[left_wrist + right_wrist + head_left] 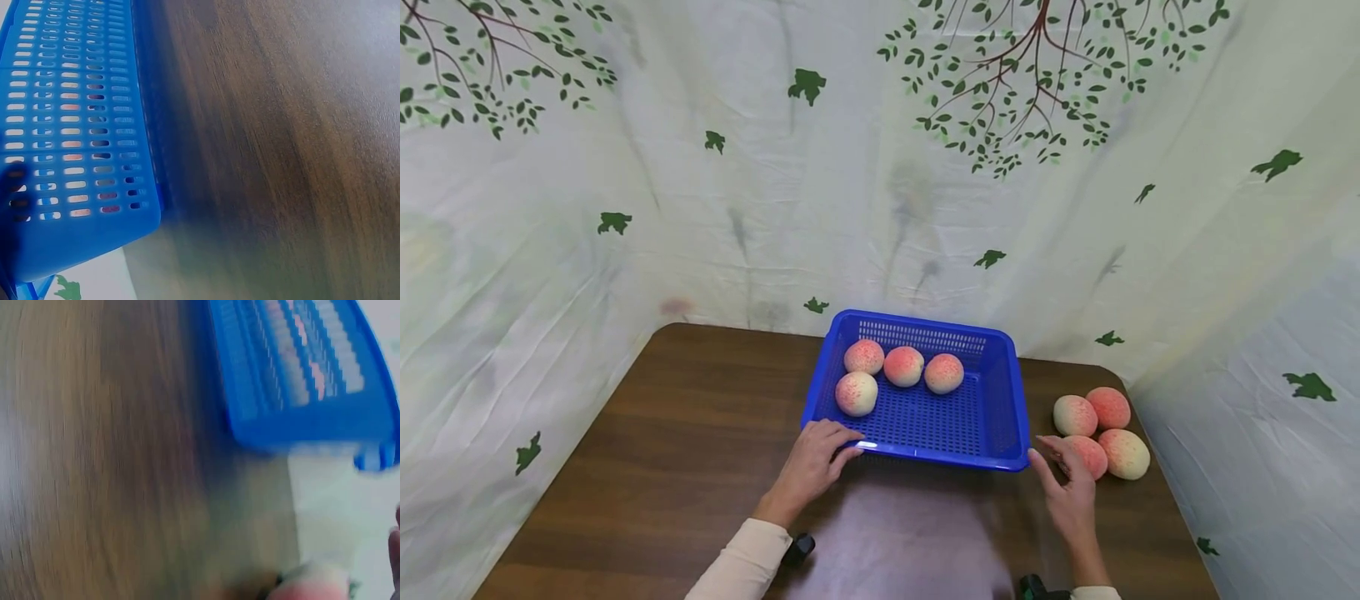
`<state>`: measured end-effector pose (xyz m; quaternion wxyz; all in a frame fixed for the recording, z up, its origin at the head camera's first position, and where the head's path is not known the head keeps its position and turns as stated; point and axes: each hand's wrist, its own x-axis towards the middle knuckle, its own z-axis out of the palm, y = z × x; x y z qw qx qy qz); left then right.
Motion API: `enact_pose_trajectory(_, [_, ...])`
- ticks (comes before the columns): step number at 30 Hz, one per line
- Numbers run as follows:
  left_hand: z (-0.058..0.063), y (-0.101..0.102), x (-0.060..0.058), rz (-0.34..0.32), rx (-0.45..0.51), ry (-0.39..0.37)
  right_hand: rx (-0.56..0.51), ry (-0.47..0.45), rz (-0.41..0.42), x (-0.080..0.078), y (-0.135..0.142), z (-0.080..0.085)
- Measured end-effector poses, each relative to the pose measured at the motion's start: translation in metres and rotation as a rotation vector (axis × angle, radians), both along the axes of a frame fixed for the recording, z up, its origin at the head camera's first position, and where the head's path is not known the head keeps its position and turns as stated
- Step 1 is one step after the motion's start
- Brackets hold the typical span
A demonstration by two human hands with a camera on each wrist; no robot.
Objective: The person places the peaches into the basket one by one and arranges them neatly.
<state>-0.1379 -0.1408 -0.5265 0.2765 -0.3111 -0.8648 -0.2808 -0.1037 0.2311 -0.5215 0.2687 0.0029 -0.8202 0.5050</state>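
Note:
A blue plastic basket [917, 452] with slotted walls stands at the back of the table. Several peaches [903, 367] lie in its left and back part. My left hand [812, 462] pinches the front rim near the left corner, thumb on the outer side. Beyond the front right corner is my right hand [1070, 487], thumb and fingers spread apart, holding nothing. Its thumb is close to the corner; whether it touches cannot be told. The fingertips are beside a cluster of several peaches [1126, 454], partly covering the nearest peach [1088, 455].
The brown wooden table [700, 400] has rounded back corners. A pale cloth [865, 208] printed with leaves and branches hangs behind it and at both sides. The loose peaches sit near the table's right edge.

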Motion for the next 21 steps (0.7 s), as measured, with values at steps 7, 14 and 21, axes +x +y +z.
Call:
enact_pose_trajectory(7, [-0.003, -0.001, -0.001, -0.003, 0.005, 0.003, -0.117, -0.121, -0.287, 0.000, 0.033, -0.012])
enact_pose_trajectory(14, [-0.002, 0.001, -0.001, -0.001, 0.009, -0.001, -0.160, -0.175, -0.467, -0.004, 0.049, -0.030])
enact_pose_trajectory(21, [-0.001, 0.001, -0.001, 0.006, 0.008, -0.008, -0.193, -0.273, -0.469, -0.009, 0.053, -0.042])
